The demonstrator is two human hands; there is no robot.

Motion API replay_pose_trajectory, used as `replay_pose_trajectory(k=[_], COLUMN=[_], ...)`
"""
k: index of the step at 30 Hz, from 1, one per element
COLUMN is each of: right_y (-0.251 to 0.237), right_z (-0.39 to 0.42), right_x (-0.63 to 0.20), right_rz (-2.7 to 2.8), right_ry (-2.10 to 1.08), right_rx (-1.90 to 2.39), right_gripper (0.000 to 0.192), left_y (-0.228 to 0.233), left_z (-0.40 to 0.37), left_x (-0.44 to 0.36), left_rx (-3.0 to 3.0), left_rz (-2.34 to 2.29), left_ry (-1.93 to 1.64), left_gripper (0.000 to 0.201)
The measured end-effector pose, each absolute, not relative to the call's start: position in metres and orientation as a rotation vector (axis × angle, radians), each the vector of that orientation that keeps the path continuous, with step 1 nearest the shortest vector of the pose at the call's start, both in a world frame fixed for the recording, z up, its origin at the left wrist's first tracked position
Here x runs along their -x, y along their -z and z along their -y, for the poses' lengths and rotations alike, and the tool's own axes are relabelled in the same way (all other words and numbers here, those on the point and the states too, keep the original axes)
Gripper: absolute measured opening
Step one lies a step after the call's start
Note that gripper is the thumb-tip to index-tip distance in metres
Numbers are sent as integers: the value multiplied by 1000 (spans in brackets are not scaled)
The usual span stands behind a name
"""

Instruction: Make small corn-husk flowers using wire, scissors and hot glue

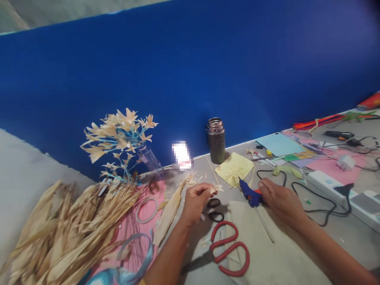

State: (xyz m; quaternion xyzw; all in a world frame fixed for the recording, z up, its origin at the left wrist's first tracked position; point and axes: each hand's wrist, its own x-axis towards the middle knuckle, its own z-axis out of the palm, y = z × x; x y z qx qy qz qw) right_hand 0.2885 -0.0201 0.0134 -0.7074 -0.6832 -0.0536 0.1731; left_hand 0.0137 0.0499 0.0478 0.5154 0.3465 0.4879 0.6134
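My left hand pinches a small pale flower that looks made of dried corn husk. My right hand is closed at the rear of a blue hot glue gun, partly hiding it. The gun's nozzle points toward a yellow paper flecked with husk bits. Just below the flower lie small scissors with black handles. Nearer to me are large red-handled scissors. A strip of husk rests left of my left hand.
Dried husks are piled at left, beside a tape roll on pink paper. Finished husk flowers lean in a clear vase. A dark open flask stands by the blue wall. Black cables run to a power strip at right.
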Motion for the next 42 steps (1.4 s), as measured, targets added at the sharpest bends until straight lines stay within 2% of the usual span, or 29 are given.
replay_pose_trajectory(k=[5,11,16,19,22,26,32,35,42], right_y=[0,-12,-2,9,11,2,-3,1,5], right_z=[27,36,38,35,32,27,19,22,35], right_x=[-297,-298,-302,-306,-307,-302,-301,-313,-320], right_rz=[1726,1616,1658,1695,1853,2069,2103,1934,1173], right_ry=[63,-181,8,97,4,-49,-81,-214,-782], right_rx=[1849,1887,1936,1918,1800,1819,1917,1777,1653], right_gripper=[32,26,36,34,31,43,31,33,41], left_y=[-35,-28,-18,-9,0,6,5,5,1], left_z=[-85,-107,-114,-118,-125,-132,-133,-131,-124], left_x=[-43,-68,-74,-76,-77,-75,-74,-76,-76], left_rx=[-913,-825,-796,-797,-784,-766,-780,-802,-870], left_rz=[-753,-675,-642,-641,-653,-663,-664,-675,-669], left_ry=[-1113,-1040,-996,-1014,-1053,-1061,-1066,-1059,-1024], left_gripper=[28,33,29,26,25,26,28,28,31])
